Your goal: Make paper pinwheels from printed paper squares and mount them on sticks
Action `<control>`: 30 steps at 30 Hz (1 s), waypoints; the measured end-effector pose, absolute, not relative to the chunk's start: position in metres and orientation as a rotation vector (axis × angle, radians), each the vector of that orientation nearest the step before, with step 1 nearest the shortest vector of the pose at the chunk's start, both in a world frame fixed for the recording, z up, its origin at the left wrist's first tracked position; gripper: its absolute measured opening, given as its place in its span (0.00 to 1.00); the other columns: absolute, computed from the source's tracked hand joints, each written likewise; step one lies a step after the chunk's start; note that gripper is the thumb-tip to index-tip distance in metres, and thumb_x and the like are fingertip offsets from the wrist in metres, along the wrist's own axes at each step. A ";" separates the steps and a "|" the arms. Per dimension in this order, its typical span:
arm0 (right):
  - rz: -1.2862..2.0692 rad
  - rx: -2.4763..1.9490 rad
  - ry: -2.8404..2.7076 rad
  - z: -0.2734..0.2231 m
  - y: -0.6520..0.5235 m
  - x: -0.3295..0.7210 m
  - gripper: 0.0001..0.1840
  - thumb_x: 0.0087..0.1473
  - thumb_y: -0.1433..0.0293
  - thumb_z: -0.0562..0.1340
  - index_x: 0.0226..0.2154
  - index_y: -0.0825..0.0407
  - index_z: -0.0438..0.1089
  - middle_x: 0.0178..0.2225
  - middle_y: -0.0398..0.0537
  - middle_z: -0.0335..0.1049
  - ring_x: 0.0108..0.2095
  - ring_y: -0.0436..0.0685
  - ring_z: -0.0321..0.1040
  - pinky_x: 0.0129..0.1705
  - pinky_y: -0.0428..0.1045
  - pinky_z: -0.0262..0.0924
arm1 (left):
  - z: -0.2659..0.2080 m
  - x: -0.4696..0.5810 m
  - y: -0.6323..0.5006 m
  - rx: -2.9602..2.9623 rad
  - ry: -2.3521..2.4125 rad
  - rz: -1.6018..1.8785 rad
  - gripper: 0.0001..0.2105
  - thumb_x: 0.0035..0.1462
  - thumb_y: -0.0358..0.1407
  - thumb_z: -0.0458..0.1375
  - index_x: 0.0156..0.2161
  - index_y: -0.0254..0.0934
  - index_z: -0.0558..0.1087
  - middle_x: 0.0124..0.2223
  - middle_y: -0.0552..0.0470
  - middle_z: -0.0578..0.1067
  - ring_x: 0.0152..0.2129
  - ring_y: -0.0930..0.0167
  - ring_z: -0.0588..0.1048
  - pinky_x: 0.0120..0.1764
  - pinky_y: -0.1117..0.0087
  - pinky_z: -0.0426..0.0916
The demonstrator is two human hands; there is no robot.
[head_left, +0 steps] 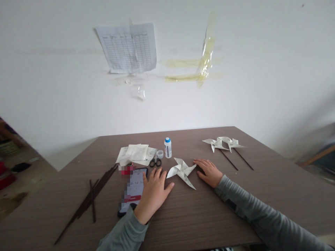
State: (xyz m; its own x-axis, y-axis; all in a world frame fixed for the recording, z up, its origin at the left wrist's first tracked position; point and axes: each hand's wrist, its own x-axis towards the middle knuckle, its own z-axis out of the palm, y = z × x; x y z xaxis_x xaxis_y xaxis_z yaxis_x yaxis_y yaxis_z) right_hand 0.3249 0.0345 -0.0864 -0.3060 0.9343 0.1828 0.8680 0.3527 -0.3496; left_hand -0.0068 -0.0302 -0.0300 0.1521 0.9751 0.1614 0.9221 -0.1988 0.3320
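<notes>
A pinwheel head folded from printed paper [181,170] lies on the table between my hands, with no stick showing on it. My left hand [154,191] is spread just left of it, partly over a phone [134,188] with a lit screen. To the pinwheel's right, my right hand [208,172] rests with its fingers stretched out, the fingertips close to one blade; whether they touch it I cannot tell. Behind the pinwheel stands a white bottle with a blue cap [168,148]. Black-handled scissors [155,161] lie near a small roll of clear tape [159,153].
Two paper pinwheels on dark sticks, one [215,144] beside the other [231,143], lie at the back right. Paper sheets [137,153] are stacked at the back left. A bundle of dark sticks [95,191] lies at left. A white wall [183,111] rises behind the table.
</notes>
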 end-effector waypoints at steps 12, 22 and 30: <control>0.287 -1.596 -2.236 -0.086 0.034 0.322 0.32 0.74 0.65 0.67 0.76 0.44 0.86 0.81 0.62 0.82 0.81 0.79 0.79 0.86 0.80 0.69 | -0.021 -0.025 -0.024 2.324 1.848 0.609 0.16 0.73 0.37 0.76 0.63 0.51 0.93 0.76 0.39 0.89 0.78 0.37 0.83 0.84 0.33 0.73; 0.270 -1.609 -2.256 -0.087 0.034 0.323 0.32 0.76 0.65 0.66 0.77 0.43 0.86 0.82 0.61 0.82 0.81 0.78 0.78 0.87 0.78 0.69 | 0.019 -0.127 -0.016 2.376 2.211 0.519 0.17 0.79 0.34 0.63 0.59 0.42 0.95 0.66 0.39 0.95 0.65 0.49 0.93 0.72 0.52 0.85; 0.260 -1.624 -2.251 -0.087 0.033 0.320 0.33 0.77 0.65 0.65 0.78 0.44 0.85 0.82 0.62 0.81 0.81 0.78 0.77 0.87 0.79 0.68 | 0.034 -0.189 -0.032 1.950 2.812 -0.051 0.23 0.82 0.32 0.56 0.65 0.44 0.93 0.63 0.33 0.94 0.61 0.43 0.92 0.59 0.46 0.87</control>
State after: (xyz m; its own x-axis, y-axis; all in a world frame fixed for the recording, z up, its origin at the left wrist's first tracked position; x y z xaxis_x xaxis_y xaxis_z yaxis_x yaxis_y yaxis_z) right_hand 0.3199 0.0333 -0.0872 -0.2800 0.9440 0.1744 0.8795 0.3251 -0.3477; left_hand -0.1890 -0.0323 0.0336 -0.3243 0.9221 0.2111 0.9138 0.3631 -0.1822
